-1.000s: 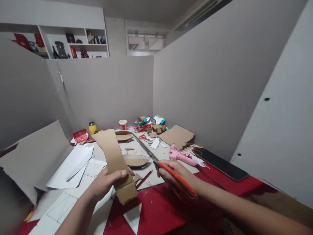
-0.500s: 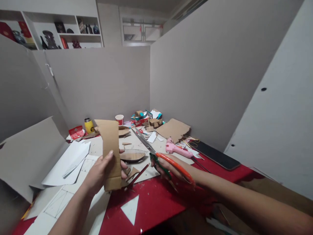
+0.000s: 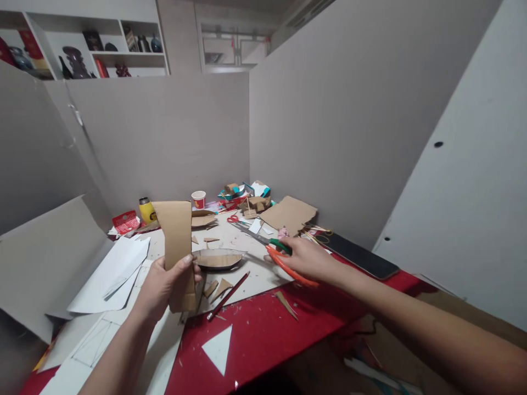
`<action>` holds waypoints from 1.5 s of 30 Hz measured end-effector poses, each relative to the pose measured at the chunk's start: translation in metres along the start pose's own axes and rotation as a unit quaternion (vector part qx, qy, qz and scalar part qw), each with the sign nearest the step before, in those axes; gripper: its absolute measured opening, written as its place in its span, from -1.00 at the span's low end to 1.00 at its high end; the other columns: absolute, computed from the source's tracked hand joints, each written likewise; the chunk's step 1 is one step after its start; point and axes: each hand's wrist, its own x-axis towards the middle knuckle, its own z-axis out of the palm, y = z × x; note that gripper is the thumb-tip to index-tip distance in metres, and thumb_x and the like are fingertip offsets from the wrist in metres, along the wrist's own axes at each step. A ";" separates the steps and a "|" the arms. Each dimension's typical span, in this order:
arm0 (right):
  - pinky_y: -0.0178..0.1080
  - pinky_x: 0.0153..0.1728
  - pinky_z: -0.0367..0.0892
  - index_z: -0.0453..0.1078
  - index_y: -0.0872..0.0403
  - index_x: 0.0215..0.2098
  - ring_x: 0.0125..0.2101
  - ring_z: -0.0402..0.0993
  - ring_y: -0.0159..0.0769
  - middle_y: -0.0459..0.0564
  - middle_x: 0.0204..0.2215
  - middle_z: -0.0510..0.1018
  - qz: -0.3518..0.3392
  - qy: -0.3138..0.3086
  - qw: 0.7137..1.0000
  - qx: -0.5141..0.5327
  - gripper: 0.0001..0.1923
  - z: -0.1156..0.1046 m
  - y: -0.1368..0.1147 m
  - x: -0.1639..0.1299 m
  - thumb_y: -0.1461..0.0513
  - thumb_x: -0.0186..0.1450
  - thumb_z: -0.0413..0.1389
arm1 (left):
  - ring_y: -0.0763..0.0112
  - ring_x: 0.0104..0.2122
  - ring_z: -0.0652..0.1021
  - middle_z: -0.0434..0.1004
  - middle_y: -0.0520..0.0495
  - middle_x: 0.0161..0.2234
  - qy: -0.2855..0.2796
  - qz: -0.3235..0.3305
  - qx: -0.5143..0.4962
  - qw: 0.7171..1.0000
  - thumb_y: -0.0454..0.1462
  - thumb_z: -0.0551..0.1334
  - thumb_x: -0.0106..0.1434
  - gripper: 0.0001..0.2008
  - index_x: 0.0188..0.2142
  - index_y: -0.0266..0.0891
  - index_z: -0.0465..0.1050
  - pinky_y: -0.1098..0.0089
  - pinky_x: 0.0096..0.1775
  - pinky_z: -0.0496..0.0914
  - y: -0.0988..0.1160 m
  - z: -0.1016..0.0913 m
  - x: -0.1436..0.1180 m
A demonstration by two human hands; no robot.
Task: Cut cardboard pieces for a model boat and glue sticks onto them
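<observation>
My left hand (image 3: 162, 285) grips a long brown cardboard strip (image 3: 177, 236) and holds it upright above the table. My right hand (image 3: 307, 258) holds orange-and-green scissors (image 3: 272, 249), their blades pointing left and away over the white board. Between the hands lies a boat-shaped cardboard piece (image 3: 218, 259). A red pencil (image 3: 228, 296) lies in front of that piece, beside small cardboard offcuts (image 3: 218, 288).
The table has a red top (image 3: 263, 334) with white sheets (image 3: 111, 274) at the left. A black phone (image 3: 360, 255), a cardboard sheet (image 3: 290, 214), a paper cup (image 3: 198, 198), a yellow bottle (image 3: 146, 210) and clutter stand farther back. Grey partition boards enclose the table.
My right hand has moved forward and right with the scissors, out over the table and lower. My left hand has turned the cardboard strip more upright and drawn it slightly left.
</observation>
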 end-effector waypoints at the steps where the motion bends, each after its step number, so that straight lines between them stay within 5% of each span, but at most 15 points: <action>1: -0.29 -0.50 0.11 0.40 0.09 -0.39 -0.47 0.40 -0.18 0.06 -0.47 0.50 0.016 -0.001 1.000 -0.017 -0.45 0.000 0.003 0.004 -0.21 0.18 -0.04 | 0.33 -0.52 0.58 0.59 -0.09 -0.46 0.016 -0.001 0.007 1.000 -0.16 0.41 0.02 -0.66 -0.29 -0.31 0.41 0.38 -0.47 0.49 -0.001 -0.001 0.002; 7: -0.29 -0.49 0.11 0.41 0.11 -0.39 -0.43 0.42 -0.18 0.11 -0.42 0.53 0.009 -0.001 0.999 -0.034 -0.47 -0.002 -0.002 0.009 -0.17 0.21 -0.05 | 0.34 -0.59 0.57 0.58 -0.06 -0.54 0.057 0.020 0.003 0.998 -0.12 0.40 0.02 -0.63 -0.29 -0.28 0.36 0.42 -0.56 0.48 0.002 -0.006 0.004; 14: -0.32 -0.56 0.05 0.43 0.11 -0.42 -0.57 0.37 -0.30 0.02 -0.56 0.53 -0.208 -0.102 0.972 -0.031 -0.60 -0.007 -0.067 -0.032 -0.06 0.20 0.04 | 0.45 -0.68 0.51 0.52 0.06 -0.63 0.115 0.097 -0.060 0.987 -0.19 0.39 0.02 -0.72 -0.37 -0.26 0.36 0.50 -0.62 0.44 0.034 -0.031 -0.004; 20: -0.28 -0.53 0.18 0.48 0.16 -0.36 -0.50 0.47 -0.18 0.14 -0.45 0.58 -0.278 -0.140 0.947 -0.078 -0.59 0.023 -0.133 -0.016 -0.04 0.13 0.11 | 0.45 -0.68 0.51 0.52 0.03 -0.61 0.065 0.094 -0.087 0.990 -0.18 0.29 0.13 -0.79 -0.32 -0.26 0.36 0.49 -0.63 0.44 0.034 -0.037 -0.001; 24: -0.28 -0.48 0.27 0.46 0.15 -0.30 -0.42 0.49 -0.18 0.09 -0.41 0.58 -0.333 -0.144 0.931 -0.030 -0.64 0.041 -0.150 -0.004 0.02 0.11 0.18 | 0.40 -0.63 0.55 0.56 0.00 -0.49 0.018 0.088 -0.075 0.993 -0.16 0.28 0.15 -0.76 -0.27 -0.26 0.37 0.45 -0.61 0.45 0.029 -0.033 0.000; 26: -0.26 -0.39 0.33 0.44 0.14 -0.24 -0.35 0.49 -0.20 0.08 -0.34 0.57 -0.380 -0.084 0.921 0.028 -0.67 0.043 -0.146 0.001 0.06 0.16 0.18 | 0.39 -0.62 0.56 0.55 0.02 -0.48 0.004 0.078 -0.070 0.994 -0.15 0.29 0.14 -0.74 -0.27 -0.26 0.37 0.45 -0.60 0.45 0.028 -0.031 -0.001; 30: -0.15 -0.12 0.37 0.33 0.14 -0.02 -0.12 0.42 -0.22 0.14 -0.14 0.51 -0.430 0.205 0.865 0.154 -0.72 0.029 -0.128 0.017 0.26 0.30 0.03 | 0.40 -0.63 0.55 0.50 0.04 -0.57 -0.041 0.049 -0.041 0.997 -0.13 0.30 0.14 -0.74 -0.30 -0.27 0.39 0.48 -0.59 0.43 0.023 -0.025 0.000; 33: -0.04 0.02 0.29 0.29 0.07 0.07 0.06 0.29 -0.19 0.16 0.02 0.42 -0.453 0.352 0.813 0.098 -0.65 0.017 -0.122 0.032 0.31 0.32 0.00 | 0.45 -0.65 0.51 0.49 0.04 -0.59 -0.076 0.036 -0.019 0.996 -0.13 0.30 0.15 -0.74 -0.26 -0.27 0.44 0.49 -0.58 0.41 0.015 -0.016 -0.001; 38: 0.05 0.12 0.12 0.43 -0.01 -0.09 0.06 0.30 -0.17 -0.02 -0.01 0.50 -0.525 0.400 0.749 -0.051 -0.79 0.009 -0.120 0.053 0.28 0.33 0.05 | 0.45 -0.50 0.54 0.59 -0.06 -0.42 -0.125 0.034 -0.002 0.992 -0.16 0.31 0.15 -0.70 -0.16 -0.27 0.48 0.46 -0.39 0.44 0.004 -0.006 -0.004; 41: -0.05 0.04 0.21 0.44 0.06 -0.08 -0.07 0.41 -0.24 -0.02 -0.12 0.58 -0.525 0.402 0.747 -0.063 -0.78 0.002 -0.113 0.061 0.30 0.35 0.02 | 0.41 -0.43 0.54 0.60 -0.10 -0.32 -0.165 0.030 0.036 0.985 -0.18 0.33 0.13 -0.67 -0.12 -0.26 0.49 0.41 -0.30 0.43 0.004 -0.011 -0.004; 45: -0.11 -0.11 0.28 0.44 0.12 -0.09 -0.16 0.44 -0.21 0.06 -0.18 0.59 -0.508 0.406 0.758 -0.052 -0.79 -0.011 -0.098 0.064 0.30 0.34 0.04 | 0.43 -0.48 0.46 0.56 -0.07 -0.44 -0.177 0.047 0.114 0.977 -0.20 0.36 0.10 -0.78 -0.30 -0.30 0.55 0.46 -0.40 0.35 0.013 -0.017 -0.001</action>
